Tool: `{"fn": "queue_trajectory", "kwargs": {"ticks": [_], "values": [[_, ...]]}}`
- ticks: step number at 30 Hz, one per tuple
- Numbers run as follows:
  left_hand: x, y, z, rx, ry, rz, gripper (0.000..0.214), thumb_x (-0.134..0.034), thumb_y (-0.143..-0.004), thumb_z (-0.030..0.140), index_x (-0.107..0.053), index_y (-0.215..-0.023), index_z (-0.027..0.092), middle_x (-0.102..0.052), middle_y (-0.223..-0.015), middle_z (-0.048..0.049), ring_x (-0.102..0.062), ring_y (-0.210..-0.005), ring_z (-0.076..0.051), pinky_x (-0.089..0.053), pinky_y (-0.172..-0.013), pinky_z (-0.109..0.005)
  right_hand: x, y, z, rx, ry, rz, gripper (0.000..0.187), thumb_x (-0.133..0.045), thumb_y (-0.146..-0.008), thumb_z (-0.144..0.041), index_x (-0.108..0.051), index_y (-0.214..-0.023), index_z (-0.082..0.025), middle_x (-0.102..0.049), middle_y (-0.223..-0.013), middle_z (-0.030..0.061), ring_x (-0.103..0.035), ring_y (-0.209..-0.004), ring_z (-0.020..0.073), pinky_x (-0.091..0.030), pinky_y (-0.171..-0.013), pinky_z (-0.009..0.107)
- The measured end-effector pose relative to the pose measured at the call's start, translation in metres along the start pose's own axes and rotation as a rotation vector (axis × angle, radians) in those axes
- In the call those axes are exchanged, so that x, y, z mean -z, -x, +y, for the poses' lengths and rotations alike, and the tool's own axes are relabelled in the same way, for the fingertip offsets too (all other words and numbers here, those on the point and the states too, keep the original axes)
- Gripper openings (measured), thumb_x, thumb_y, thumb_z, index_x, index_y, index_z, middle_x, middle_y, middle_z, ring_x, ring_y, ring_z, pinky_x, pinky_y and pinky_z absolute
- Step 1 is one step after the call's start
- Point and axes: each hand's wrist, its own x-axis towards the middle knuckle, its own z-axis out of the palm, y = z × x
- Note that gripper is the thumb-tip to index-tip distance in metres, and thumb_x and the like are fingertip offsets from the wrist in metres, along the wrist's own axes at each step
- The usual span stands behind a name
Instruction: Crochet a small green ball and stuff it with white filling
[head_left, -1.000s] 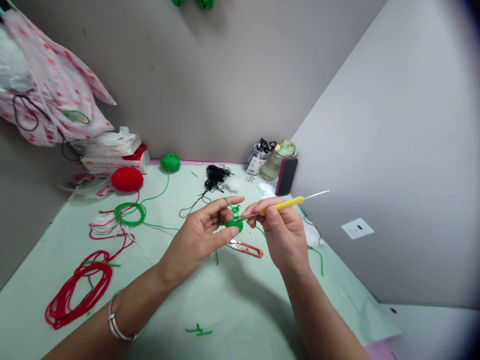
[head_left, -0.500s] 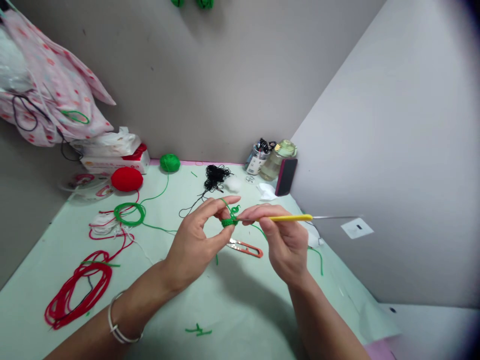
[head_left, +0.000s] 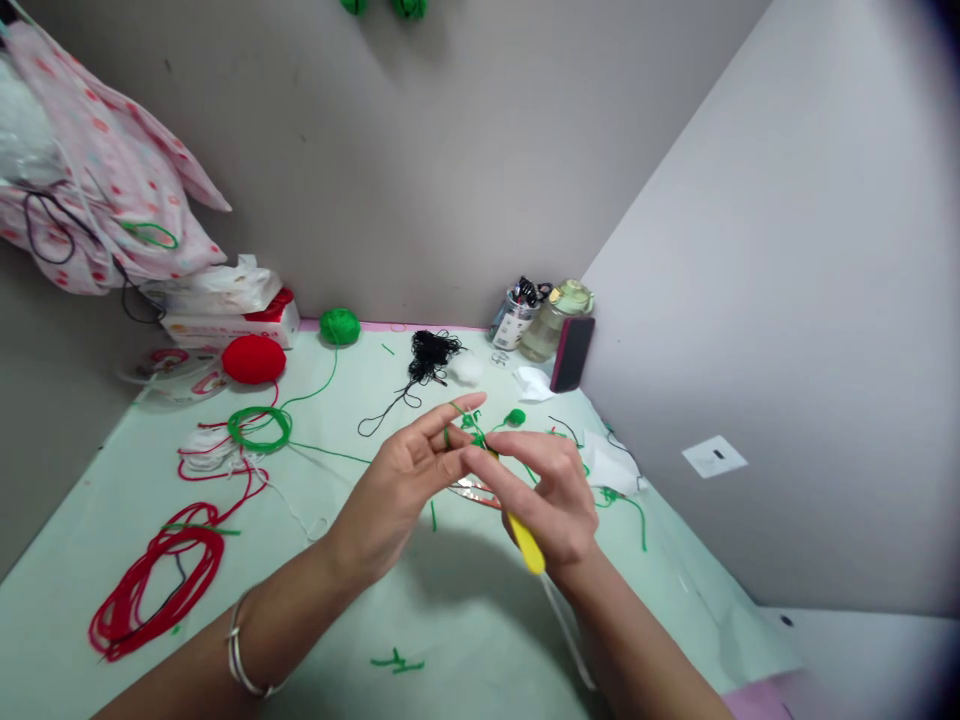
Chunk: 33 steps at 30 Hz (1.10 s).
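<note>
My left hand (head_left: 405, 480) pinches a small green crochet piece (head_left: 477, 437), with green yarn running over its raised index finger. In my right hand (head_left: 551, 490) is a crochet hook with a yellow handle (head_left: 526, 540); its tip meets the piece, though fingers partly hide it. The handle points down toward me, and a thin metal shaft sticks out of its lower end. From my left hand the yarn leads back to a green coil (head_left: 259, 428) and a green yarn ball (head_left: 340, 326). Orange-handled thread snips (head_left: 478, 490) lie beneath my hands, mostly covered.
Left on the table are a red yarn ball (head_left: 253, 359) and a red yarn coil (head_left: 157, 580). Black yarn (head_left: 433, 355), a bottle (head_left: 551, 325), a pen cup (head_left: 514, 318) and a phone (head_left: 572, 354) stand or lie toward the back. Green scraps (head_left: 397, 660) lie in front.
My right hand has turned, swinging the hook's yellow handle from pointing right to pointing down toward me. A small green ball behind my right hand now shows.
</note>
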Motion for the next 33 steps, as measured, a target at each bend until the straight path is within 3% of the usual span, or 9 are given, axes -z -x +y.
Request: {"fn": "queue_trajectory", "kwargs": {"ticks": [3,8,11,15,18,25,28,33], "values": [[0.004,-0.004,0.005,0.081,0.089,-0.024,0.051,-0.085,-0.082,0.034,-0.073,-0.131,0.027,-0.063,-0.091,0.0003,-0.056,-0.09,-0.015,-0.045,-0.089,-0.028,0.0,-0.004,0.0,-0.211,-0.279,0.043,0.036,-0.059,-0.099,-0.008,-0.074,-0.123,-0.03,-0.076,-0.103,0.0062,-0.074,-0.091,0.0208,-0.063,-0.073,0.036],[0.01,-0.006,0.011,-0.058,-0.011,0.055,0.036,-0.078,-0.084,0.028,-0.08,-0.121,0.028,-0.054,-0.086,0.0013,-0.047,-0.083,-0.013,-0.041,-0.086,-0.028,0.002,-0.011,0.002,-0.634,-0.763,0.123,0.022,-0.057,-0.104,-0.02,-0.078,-0.104,-0.026,-0.073,-0.09,0.0038,-0.069,-0.075,0.0168,-0.059,-0.067,0.034],[0.008,-0.004,0.007,-0.071,-0.086,0.035,0.04,-0.08,-0.085,0.029,-0.078,-0.124,0.033,-0.054,-0.091,0.0008,-0.049,-0.089,-0.015,-0.042,-0.09,-0.03,0.0,-0.01,0.002,-0.768,-0.966,0.116,0.019,-0.06,-0.104,-0.028,-0.078,-0.1,-0.026,-0.073,-0.094,0.0035,-0.068,-0.072,0.0149,-0.058,-0.067,0.032],[0.006,-0.002,0.004,-0.048,-0.092,0.0,0.049,-0.082,-0.084,0.028,-0.073,-0.131,0.038,-0.058,-0.097,0.0009,-0.052,-0.096,-0.016,-0.043,-0.094,-0.032,-0.003,-0.008,0.003,-0.778,-1.011,0.094,0.018,-0.062,-0.103,-0.029,-0.079,-0.1,-0.025,-0.072,-0.092,0.0039,-0.067,-0.075,0.0152,-0.057,-0.07,0.032],[0.007,-0.003,0.006,-0.012,-0.046,-0.026,0.054,-0.079,-0.084,0.025,-0.07,-0.136,0.035,-0.061,-0.098,0.0001,-0.053,-0.094,-0.017,-0.043,-0.092,-0.033,-0.001,-0.01,0.003,-0.807,-1.013,0.099,0.017,-0.063,-0.102,-0.031,-0.079,-0.098,-0.025,-0.072,-0.091,0.0034,-0.067,-0.074,0.0151,-0.057,-0.07,0.032],[0.011,-0.003,0.009,0.047,0.09,-0.11,0.039,-0.07,-0.077,0.025,-0.082,-0.113,0.022,-0.056,-0.085,-0.0008,-0.045,-0.083,-0.016,-0.041,-0.082,-0.03,0.003,-0.019,0.007,-0.927,-1.111,0.11,0.019,-0.068,-0.098,-0.035,-0.076,-0.086,-0.022,-0.07,-0.079,0.0018,-0.063,-0.063,0.0135,-0.056,-0.061,0.029],[0.008,0.0,0.005,0.001,0.001,-0.082,0.041,-0.072,-0.083,0.026,-0.078,-0.124,0.028,-0.061,-0.093,-0.0011,-0.052,-0.092,-0.018,-0.043,-0.091,-0.031,0.001,-0.017,0.007,-0.866,-1.098,0.077,0.018,-0.067,-0.099,-0.037,-0.076,-0.09,-0.023,-0.072,-0.081,0.0021,-0.064,-0.063,0.0143,-0.056,-0.061,0.03],[0.003,0.003,0.001,-0.1,-0.194,-0.05,0.045,-0.078,-0.09,0.031,-0.07,-0.134,0.037,-0.071,-0.118,-0.0014,-0.058,-0.118,-0.023,-0.041,-0.109,-0.037,-0.003,-0.009,0.004,-0.723,-0.896,0.039,0.015,-0.065,-0.101,-0.029,-0.079,-0.102,-0.026,-0.078,-0.098,0.0048,-0.07,-0.086,0.0174,-0.057,-0.075,0.032]]}}
